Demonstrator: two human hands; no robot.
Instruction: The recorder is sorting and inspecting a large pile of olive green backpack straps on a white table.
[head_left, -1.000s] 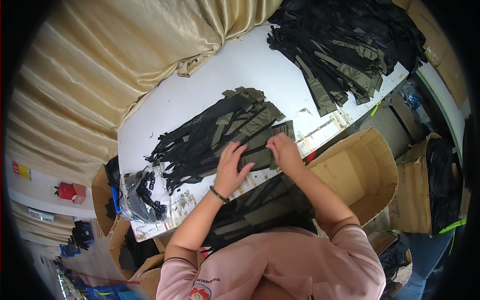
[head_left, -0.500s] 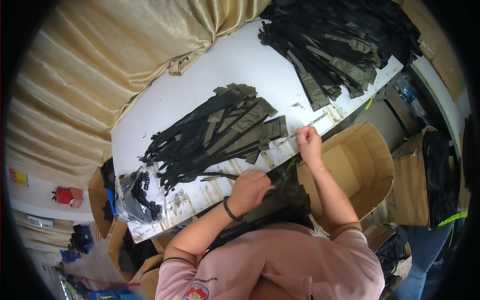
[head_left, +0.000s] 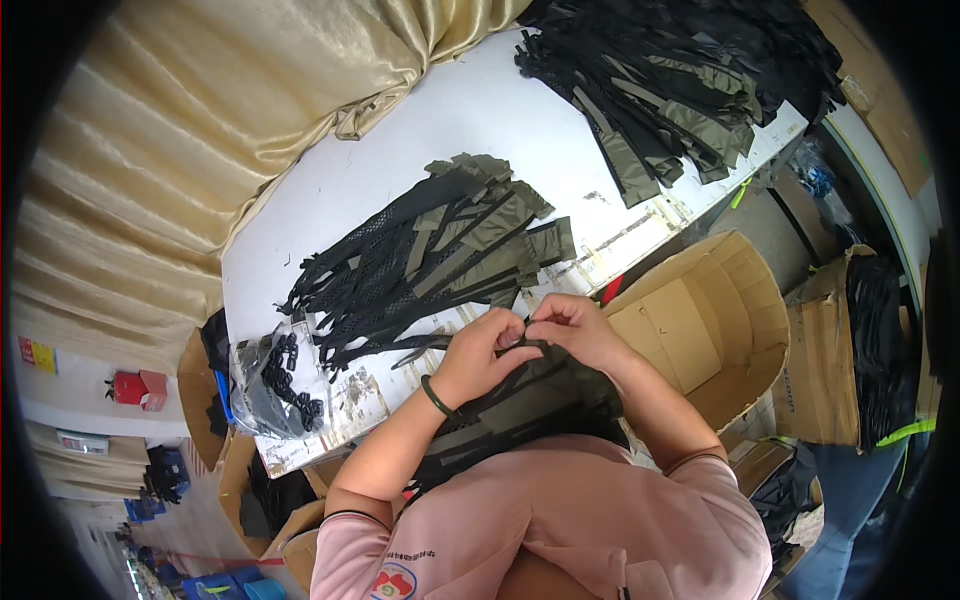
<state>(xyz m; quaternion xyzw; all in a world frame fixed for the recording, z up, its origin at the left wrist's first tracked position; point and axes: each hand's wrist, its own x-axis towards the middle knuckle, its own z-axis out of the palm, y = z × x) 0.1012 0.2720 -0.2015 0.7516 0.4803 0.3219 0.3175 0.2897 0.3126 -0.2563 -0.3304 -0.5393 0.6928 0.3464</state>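
My left hand (head_left: 485, 358) is closed at the table's near edge, a green bangle on its wrist. A thin black strap (head_left: 415, 348) runs from the table into its fingers. My right hand (head_left: 578, 332) almost meets it, thumb and fingertips pinched together. Whatever lies between those fingertips is too small to make out. Just beyond my hands, a fanned pile of black mesh and olive fabric straps (head_left: 430, 245) lies on the white table (head_left: 400, 135). More dark olive and black fabric (head_left: 545, 400) is draped over my lap beneath my hands.
Black buckles in a clear plastic bag (head_left: 285, 385) lie at the table's left corner. A larger dark strap pile (head_left: 690, 90) covers the far right. An open cardboard box (head_left: 690, 320) stands right of my hands; another box (head_left: 825, 350) holds black material. A gold curtain (head_left: 200, 150) hangs left.
My right hand has come left and inward from the table edge to meet my left hand. The left hand has shifted slightly up, its fingers now turned toward the right hand's.
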